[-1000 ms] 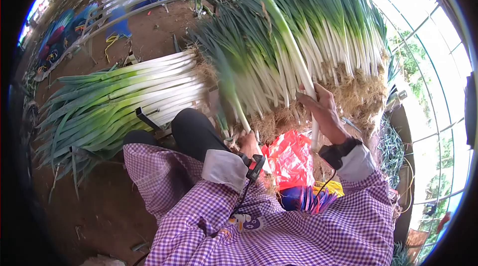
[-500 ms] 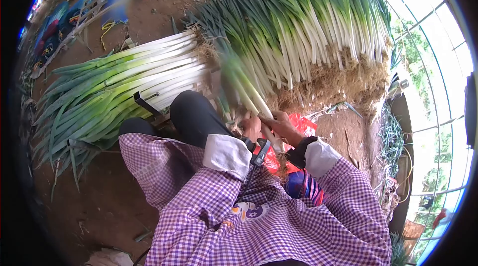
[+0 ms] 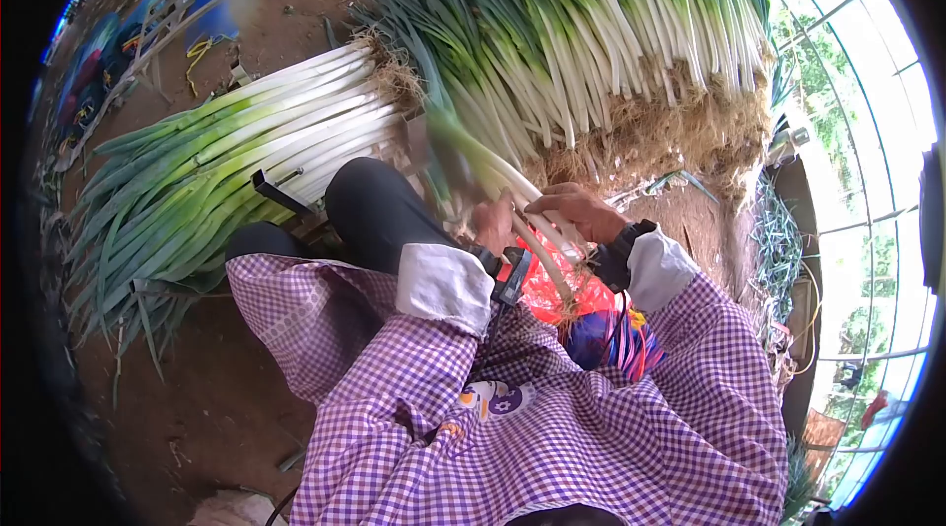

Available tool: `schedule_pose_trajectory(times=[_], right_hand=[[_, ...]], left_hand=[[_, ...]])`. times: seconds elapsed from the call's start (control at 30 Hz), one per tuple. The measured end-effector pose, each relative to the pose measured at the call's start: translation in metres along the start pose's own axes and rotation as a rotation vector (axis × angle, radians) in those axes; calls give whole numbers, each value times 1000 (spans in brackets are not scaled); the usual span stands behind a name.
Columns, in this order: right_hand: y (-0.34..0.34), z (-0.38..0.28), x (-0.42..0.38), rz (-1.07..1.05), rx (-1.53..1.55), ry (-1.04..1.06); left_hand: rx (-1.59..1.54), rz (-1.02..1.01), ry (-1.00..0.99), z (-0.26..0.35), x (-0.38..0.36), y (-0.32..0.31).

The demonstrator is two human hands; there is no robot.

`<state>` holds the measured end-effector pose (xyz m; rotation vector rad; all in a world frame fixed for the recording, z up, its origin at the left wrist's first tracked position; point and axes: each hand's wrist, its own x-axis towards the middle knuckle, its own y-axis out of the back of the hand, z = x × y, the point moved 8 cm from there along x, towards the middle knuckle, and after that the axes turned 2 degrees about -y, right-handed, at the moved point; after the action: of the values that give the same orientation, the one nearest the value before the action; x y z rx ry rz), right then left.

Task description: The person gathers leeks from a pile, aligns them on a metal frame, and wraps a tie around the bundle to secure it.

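Observation:
Two or so leeks (image 3: 540, 248) lie across my hands, their roots pointing down toward my lap and their green tops up toward the big pile. My left hand (image 3: 494, 224) is closed around the stalks. On the right side of the stalks, my right hand (image 3: 581, 212) is bent over a white stem with its fingers pressed together. Beneath the roots are a red plastic bag (image 3: 552, 288) and a bundle of coloured cords (image 3: 631, 344). Each wrist wears a dark band.
A large pile of leeks (image 3: 591, 63) stands ahead, roots toward me. More trimmed-looking leeks (image 3: 246, 142) lie in a row at the left, beside a metal bar (image 3: 281, 193). Metal framing (image 3: 867, 230) and greenery are at the right.
My right hand has moved up and to the right along the stalks. The leeks have spread apart, with two white stems now showing separately. The view has shifted slightly.

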<state>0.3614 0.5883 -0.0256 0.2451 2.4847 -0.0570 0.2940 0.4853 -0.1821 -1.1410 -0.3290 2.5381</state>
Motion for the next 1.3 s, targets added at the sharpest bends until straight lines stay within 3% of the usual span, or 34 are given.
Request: schedule_pose_trajectory(times=[0.1, 0.2, 0.27, 0.33, 0.4, 0.47, 0.57, 0.7, 0.8, 0.9, 1.0, 1.1, 1.13, 1.23, 1.3], right_hand=[[-11, -17, -20, 29, -72, -28], [-6, -23, -19, 122, 49, -130], [3, -49, -25, 73, -239, 261], [13, -46, -32, 144, 107, -5], [19, -55, -42, 160, 131, 79], [23, -67, -54, 222, 74, 153], [27, -43, -52, 309, -19, 207], [10, 16, -49, 373, -120, 142], [-13, 28, -54, 354, -289, 171], [-20, 29, -56, 285, -135, 146], [-13, 22, -57, 296, -142, 101], [2, 16, -57, 347, -117, 119], [4, 3, -65, 344, -101, 107], [11, -30, -77, 328, 48, 135], [16, -50, -85, 307, 204, 178]], left_hand=[[-207, -22, 45, 8, -26, -7], [-209, -32, 48, -10, 9, -4], [-163, -89, 119, -5, -3, -3], [-148, -98, 180, -7, -3, -7], [-294, -229, 167, -15, 12, -8], [-24, -75, 190, -15, 3, -7], [-157, -250, 93, -14, 10, -9], [-260, -65, 205, -9, -9, -13], [-262, -132, 205, -13, -9, -16], [-233, -213, 233, -19, -4, -13], [-184, -139, 342, 8, -46, -16], [-260, -270, 179, -11, -11, -20], [-258, -203, 175, -9, -11, -21], [67, -378, 152, 0, -15, -16], [35, -311, 121, 0, -12, -15]])
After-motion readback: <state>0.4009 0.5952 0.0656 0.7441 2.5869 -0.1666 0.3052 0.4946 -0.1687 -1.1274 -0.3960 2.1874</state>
